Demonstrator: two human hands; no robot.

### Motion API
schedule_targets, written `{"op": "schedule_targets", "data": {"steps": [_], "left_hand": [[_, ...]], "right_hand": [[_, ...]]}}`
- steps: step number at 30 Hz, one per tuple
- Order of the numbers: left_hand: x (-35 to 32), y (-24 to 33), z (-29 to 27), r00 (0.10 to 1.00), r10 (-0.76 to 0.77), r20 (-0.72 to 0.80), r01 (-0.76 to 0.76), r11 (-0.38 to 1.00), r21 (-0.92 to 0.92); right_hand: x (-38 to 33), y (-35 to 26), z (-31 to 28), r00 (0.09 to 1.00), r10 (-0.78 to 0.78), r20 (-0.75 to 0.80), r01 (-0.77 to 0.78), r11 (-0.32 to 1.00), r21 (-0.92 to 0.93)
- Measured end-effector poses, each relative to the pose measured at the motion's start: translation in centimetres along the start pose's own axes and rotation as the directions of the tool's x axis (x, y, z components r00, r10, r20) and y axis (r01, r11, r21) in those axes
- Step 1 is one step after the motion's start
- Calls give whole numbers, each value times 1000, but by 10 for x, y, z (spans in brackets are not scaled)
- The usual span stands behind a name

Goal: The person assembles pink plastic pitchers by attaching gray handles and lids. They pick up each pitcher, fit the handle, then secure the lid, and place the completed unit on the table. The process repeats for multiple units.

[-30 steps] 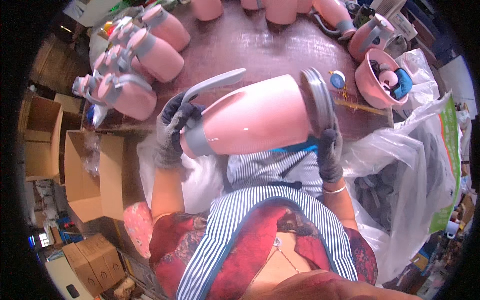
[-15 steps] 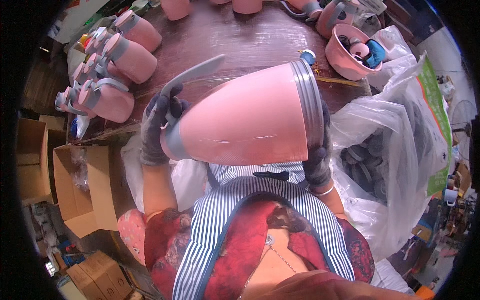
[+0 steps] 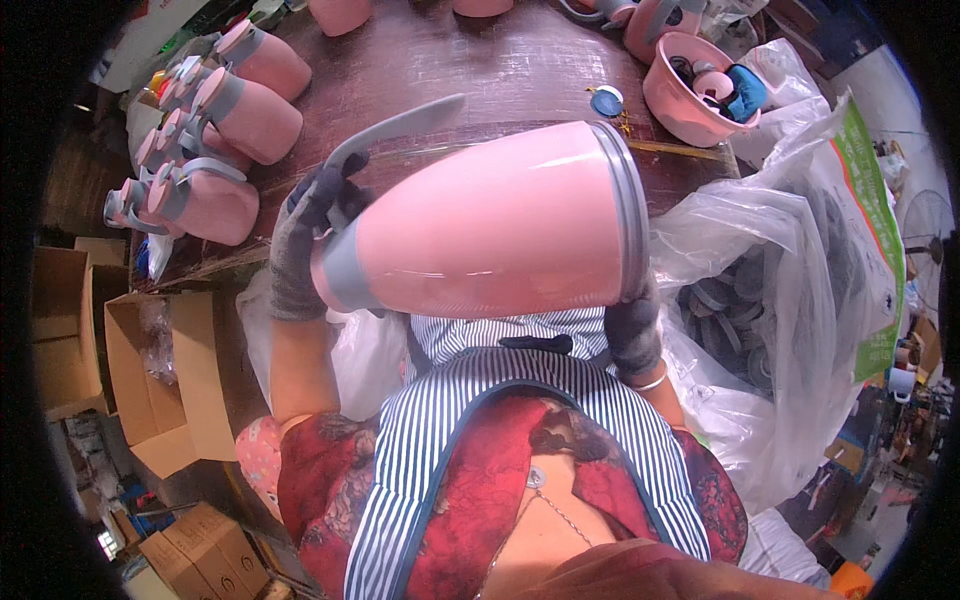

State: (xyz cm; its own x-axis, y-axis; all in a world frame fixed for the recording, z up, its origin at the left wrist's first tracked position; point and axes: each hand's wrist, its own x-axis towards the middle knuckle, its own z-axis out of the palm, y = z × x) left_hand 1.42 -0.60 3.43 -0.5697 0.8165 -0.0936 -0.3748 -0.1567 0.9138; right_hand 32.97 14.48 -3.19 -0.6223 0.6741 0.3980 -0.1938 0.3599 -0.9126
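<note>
A large pink jug (image 3: 490,220) lies on its side in the air before my striped apron, its grey neck to the left and its base to the right. My left hand (image 3: 300,240), in a grey glove with dark fingers, is closed around the neck end, by the root of the grey handle (image 3: 405,122). At the other end, my gloved right hand (image 3: 633,335) holds the jug from below at the grey ridged base ring (image 3: 632,215). Most of the right fingers are hidden behind the base.
Several pink jugs (image 3: 250,115) stand at the left of the dark red table (image 3: 450,60). A pink basin (image 3: 690,115) of small parts sits at the right. Nearer is a clear plastic bag (image 3: 720,420) with grey parts. Open cardboard boxes (image 3: 190,370) are at the left.
The jug has shifted slightly left and up and turned a little, so its ridged base ring shows narrower. My right fingers, seen beside the base earlier, are now mostly out of sight.
</note>
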Motion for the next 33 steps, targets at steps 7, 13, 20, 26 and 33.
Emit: {"op": "schedule_targets", "data": {"steps": [7,13,20,26,33], "left_hand": [[-6,-10,11,994,76,-75,-66,990,127],[-10,-16,1,996,31,-81,-16,982,186],[-15,-22,0,996,82,-44,-73,980,187],[-18,-46,-5,997,-4,-83,9,998,57],[-26,-23,25,902,249,354,-428,629,649]], "right_hand": [[51,-16,-3,993,-40,108,40,999,3],[31,19,2,984,146,97,-156,982,102],[28,14,7,986,160,46,-160,987,-14],[30,18,-7,980,80,182,-122,965,231],[42,49,12,879,380,289,-476,641,602]]}}
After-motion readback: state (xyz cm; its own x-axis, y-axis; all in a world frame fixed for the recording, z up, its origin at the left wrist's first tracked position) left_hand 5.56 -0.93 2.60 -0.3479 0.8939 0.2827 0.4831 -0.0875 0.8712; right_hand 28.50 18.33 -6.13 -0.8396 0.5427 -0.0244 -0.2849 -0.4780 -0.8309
